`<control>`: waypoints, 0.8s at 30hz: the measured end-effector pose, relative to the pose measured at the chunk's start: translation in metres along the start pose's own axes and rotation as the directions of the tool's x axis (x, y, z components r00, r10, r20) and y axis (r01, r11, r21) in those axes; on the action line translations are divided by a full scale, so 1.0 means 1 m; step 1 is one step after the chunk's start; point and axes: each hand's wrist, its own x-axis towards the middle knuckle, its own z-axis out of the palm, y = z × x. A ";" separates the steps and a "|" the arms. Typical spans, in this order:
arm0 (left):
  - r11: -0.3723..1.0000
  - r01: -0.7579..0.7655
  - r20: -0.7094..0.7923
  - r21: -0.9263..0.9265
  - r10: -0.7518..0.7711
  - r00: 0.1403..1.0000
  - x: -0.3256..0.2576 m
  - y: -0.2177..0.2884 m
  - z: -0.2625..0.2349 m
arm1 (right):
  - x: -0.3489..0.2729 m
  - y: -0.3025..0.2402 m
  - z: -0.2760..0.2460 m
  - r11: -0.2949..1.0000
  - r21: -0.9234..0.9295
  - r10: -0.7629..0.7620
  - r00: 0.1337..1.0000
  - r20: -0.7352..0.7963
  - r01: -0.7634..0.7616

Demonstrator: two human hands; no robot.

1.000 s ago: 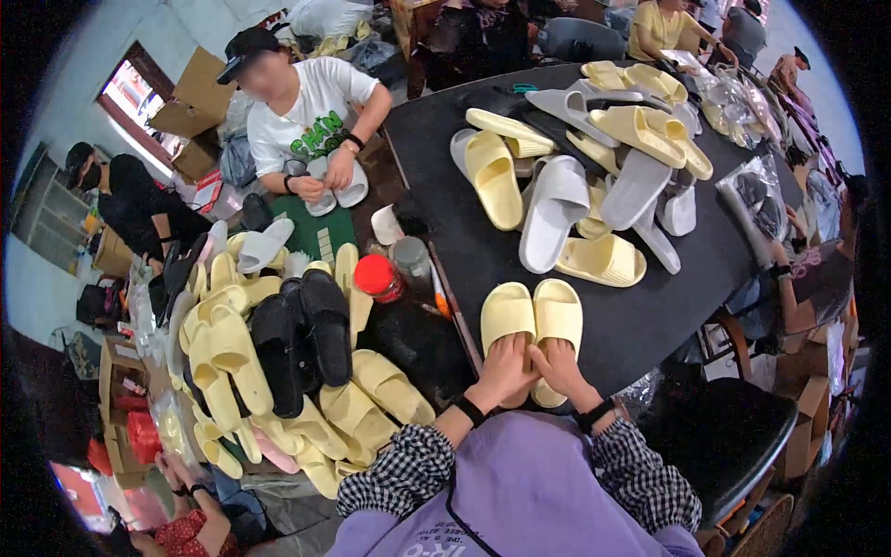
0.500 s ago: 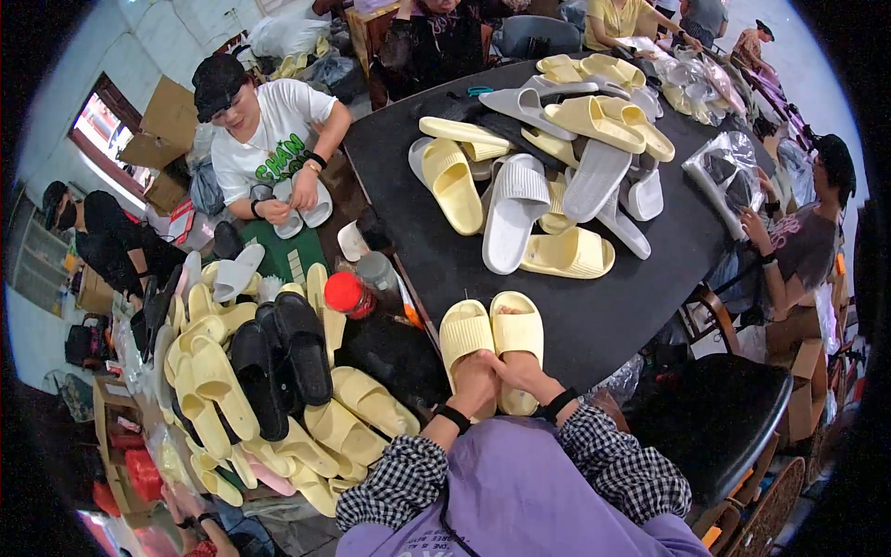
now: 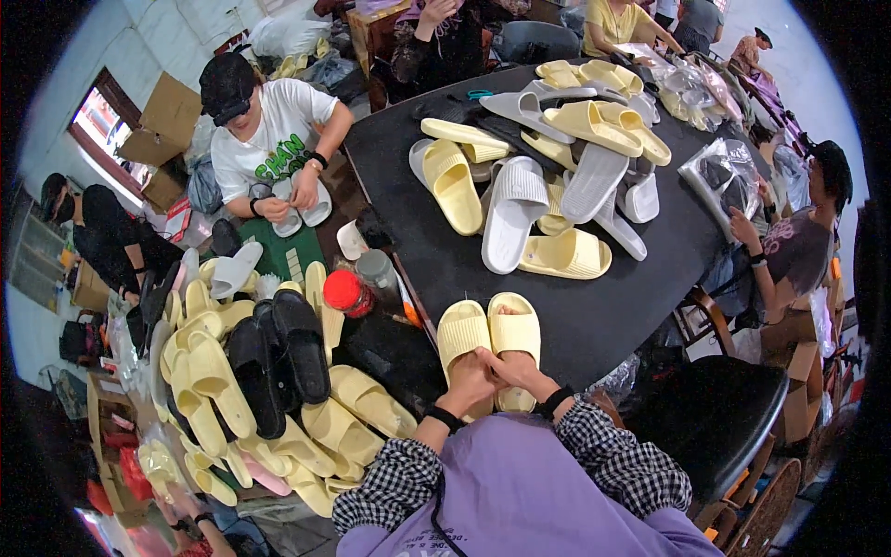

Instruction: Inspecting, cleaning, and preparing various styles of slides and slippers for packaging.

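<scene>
Holding a left slide (image 3: 462, 327) and a right slide (image 3: 516, 342), both pale yellow, side by side at the near corner of the black tabletop (image 3: 650, 283). Engaging the left slide with the left hand (image 3: 471, 378) and the right slide with the right hand (image 3: 520, 369), bringing both hands into contact between the footbeds. Showing right fingertips (image 3: 507, 311) through the toe opening; concealing the left fingers at the strap, so not being able to tell how tightly either grip is closing. Supporting a mixed pile of yellow and grey slides (image 3: 516, 200) toward the far edge. Flanking the left edge with a red-lidded jar (image 3: 347, 294), a second jar (image 3: 376, 269) and, farther out, a heap of yellow slides (image 3: 215, 373) bearing black slides (image 3: 303, 345). Positioning a clear plastic bag (image 3: 716, 176) near the right edge, beside a co-worker's hand (image 3: 744, 226).
</scene>
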 end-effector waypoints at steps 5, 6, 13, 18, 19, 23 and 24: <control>0.994 -0.052 -0.292 0.094 0.078 0.953 -0.008 -0.012 0.031 | -0.001 -0.001 0.003 0.999 -0.032 0.034 0.999 -0.010 -0.034; 0.993 -0.065 -0.321 0.097 0.093 0.942 -0.006 -0.012 0.031 | 0.001 0.000 0.001 0.995 -0.041 0.089 0.994 0.061 -0.086; 0.999 -0.019 -0.242 -0.028 0.011 0.970 -0.003 -0.016 0.019 | -0.005 -0.010 -0.013 0.985 0.157 0.048 0.994 0.103 -0.064; 0.999 0.017 -0.064 -0.032 -0.019 0.998 -0.004 -0.015 -0.001 | -0.003 -0.022 -0.031 0.954 0.216 0.145 0.950 0.275 -0.208; 1.000 0.006 -0.077 -0.016 -0.007 0.997 -0.004 -0.014 -0.003 | -0.003 -0.024 -0.032 0.948 0.204 0.179 0.940 0.290 -0.243; 1.000 -0.025 -0.016 -0.005 0.025 1.000 -0.008 0.000 -0.006 | 0.001 0.004 -0.011 0.970 0.241 0.031 0.998 0.058 -0.044; 0.995 -0.084 -0.166 0.061 0.093 0.982 -0.011 -0.001 0.001 | 0.001 0.000 -0.012 0.969 0.244 0.024 0.995 0.099 -0.047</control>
